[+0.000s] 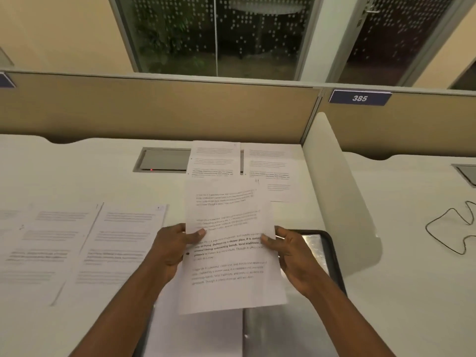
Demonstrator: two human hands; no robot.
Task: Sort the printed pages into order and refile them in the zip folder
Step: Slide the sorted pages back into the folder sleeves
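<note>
Pages (229,253) are being pinched at opposite edges by left hand (170,251) and right hand (291,253); their offset edges are likely being squared, light grip being advised, above zip folder (333,253).

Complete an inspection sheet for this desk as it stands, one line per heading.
Surface: white desk, with a grey hatch set into it.
Job's things: held pages above the zip folder; left pages laid side by side; far pages near the partition.
Clutter: nothing seen.
Hands: left hand and right hand pinch the held pages at their side edges.
Cables: black cable looped on the neighbouring desk.
Surroundings: tan partition, number plate 385, window.
</note>
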